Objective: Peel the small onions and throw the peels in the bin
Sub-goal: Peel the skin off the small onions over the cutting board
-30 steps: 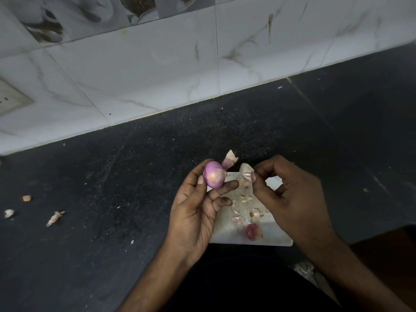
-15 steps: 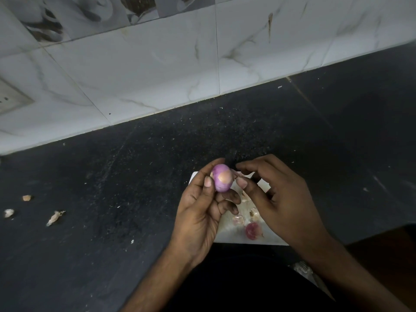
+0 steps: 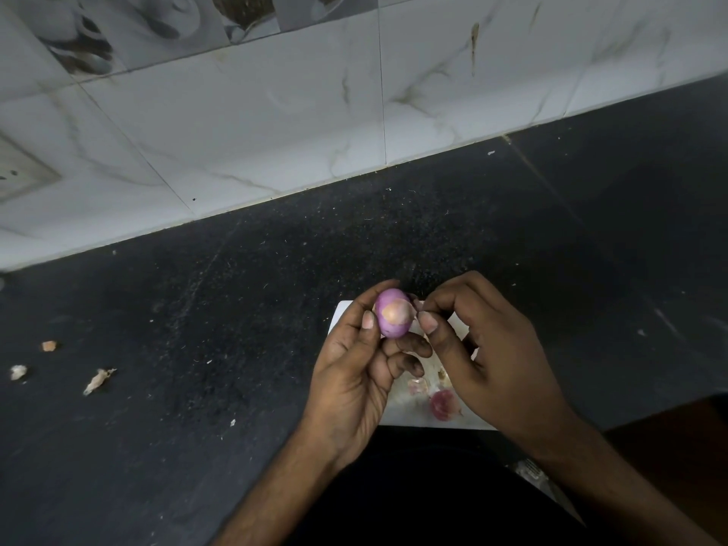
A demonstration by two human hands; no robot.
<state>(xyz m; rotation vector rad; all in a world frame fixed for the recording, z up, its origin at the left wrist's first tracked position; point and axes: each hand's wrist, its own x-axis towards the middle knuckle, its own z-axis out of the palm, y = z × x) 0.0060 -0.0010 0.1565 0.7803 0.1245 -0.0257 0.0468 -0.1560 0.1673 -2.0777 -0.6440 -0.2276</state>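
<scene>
My left hand [image 3: 354,372] holds a small purple onion [image 3: 392,319] upright between thumb and fingers, above a white board [image 3: 402,417] on the dark counter. A tan patch of skin still clings to the onion's front. My right hand [image 3: 488,356] is at the onion's right side, thumb and forefinger pinched on a bit of peel at its edge. On the board lie a reddish onion piece [image 3: 444,404] and pale peel scraps [image 3: 416,386], partly hidden under my hands. No bin is in view.
Three loose peel scraps [image 3: 98,381] lie on the black counter [image 3: 236,309] at far left. A marbled tile wall [image 3: 275,112] rises behind the counter, with a wall socket [image 3: 19,175] at the left edge. The counter's front edge runs just below the board.
My right hand dropped the loose peel it held a second ago and came back to the onion's right side. The left hand shifted slightly right and up with the onion.
</scene>
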